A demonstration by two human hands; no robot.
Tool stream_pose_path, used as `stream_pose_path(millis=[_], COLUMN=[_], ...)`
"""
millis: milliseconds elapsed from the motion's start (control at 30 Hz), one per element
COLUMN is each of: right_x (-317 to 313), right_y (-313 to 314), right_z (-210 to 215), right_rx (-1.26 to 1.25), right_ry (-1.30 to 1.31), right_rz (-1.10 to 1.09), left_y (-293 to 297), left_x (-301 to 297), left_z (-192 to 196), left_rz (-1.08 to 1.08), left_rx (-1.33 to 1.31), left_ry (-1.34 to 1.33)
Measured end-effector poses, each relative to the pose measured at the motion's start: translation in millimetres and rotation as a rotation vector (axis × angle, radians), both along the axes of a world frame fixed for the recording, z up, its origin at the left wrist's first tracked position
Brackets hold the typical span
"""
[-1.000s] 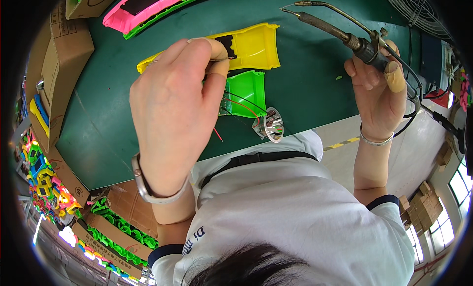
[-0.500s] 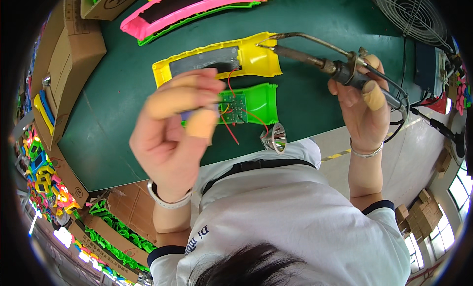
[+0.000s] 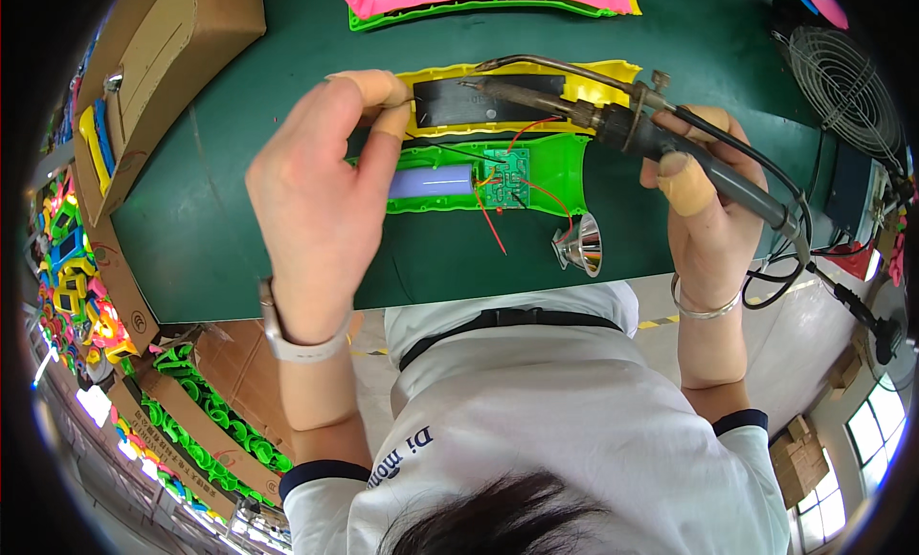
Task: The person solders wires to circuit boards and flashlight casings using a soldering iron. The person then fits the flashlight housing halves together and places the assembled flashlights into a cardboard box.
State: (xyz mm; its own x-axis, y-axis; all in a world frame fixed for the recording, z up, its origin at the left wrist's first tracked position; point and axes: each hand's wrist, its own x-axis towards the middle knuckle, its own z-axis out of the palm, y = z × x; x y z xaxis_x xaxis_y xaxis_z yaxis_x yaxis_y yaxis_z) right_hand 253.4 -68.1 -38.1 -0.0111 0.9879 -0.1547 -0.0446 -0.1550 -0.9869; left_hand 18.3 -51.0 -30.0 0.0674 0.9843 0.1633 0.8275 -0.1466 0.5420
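My left hand (image 3: 325, 163) has thumb and fingers pinched on what looks like a thin black wire (image 3: 450, 147), by the left end of a black panel (image 3: 445, 101) in a yellow plastic shell (image 3: 603, 88). The wire runs to a green circuit board (image 3: 507, 179) in a green shell (image 3: 560, 163). Beside the board lies a purple cylindrical battery (image 3: 433, 181). My right hand (image 3: 708, 187) grips a soldering iron (image 3: 622, 124) with a curved feed tube; its tip is over the black panel. A silver reflector cup (image 3: 582, 245) hangs off a red wire near the table edge.
A pink-and-green shell (image 3: 498, 2) lies at the far side of the green table (image 3: 220, 239). Cardboard boxes (image 3: 182, 38) stand at the left. A wire-guarded fan (image 3: 842, 91) and a dark box (image 3: 855, 191) with cables are at the right.
My left hand has moved from over the green shell up to the left end of the yellow shell, uncovering the battery. The iron now reaches over the black panel. The whole view has shifted.
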Motion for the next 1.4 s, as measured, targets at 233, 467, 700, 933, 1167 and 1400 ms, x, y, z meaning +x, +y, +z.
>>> stream_pose_path(millis=[233, 467, 700, 933, 1167, 1400], right_x=[-6, -15, -27, -31, -32, -28], right_y=[11, 13, 15, 12, 12, 13], right_z=[6, 6, 9, 9, 6, 5], right_rx=[-0.098, -0.023, 0.014, -0.125, -0.100, -0.059], right_ry=[0.004, -0.097, -0.225, -0.203, -0.225, -0.198], right_rz=[0.046, 0.091, 0.185, 0.156, 0.167, 0.179], left_y=[29, 43, 42, 43, 43, 42], left_x=[-15, -10, -9, -8, -7, -6], left_z=[26, 29, 29, 27, 29, 28], left_rz=[-0.424, -0.539, -0.536, -0.541, -0.539, -0.535], left_rx=[-0.146, -0.144, -0.137, -0.136, -0.135, -0.131], left_ry=[0.267, 0.491, 0.500, 0.500, 0.503, 0.519])
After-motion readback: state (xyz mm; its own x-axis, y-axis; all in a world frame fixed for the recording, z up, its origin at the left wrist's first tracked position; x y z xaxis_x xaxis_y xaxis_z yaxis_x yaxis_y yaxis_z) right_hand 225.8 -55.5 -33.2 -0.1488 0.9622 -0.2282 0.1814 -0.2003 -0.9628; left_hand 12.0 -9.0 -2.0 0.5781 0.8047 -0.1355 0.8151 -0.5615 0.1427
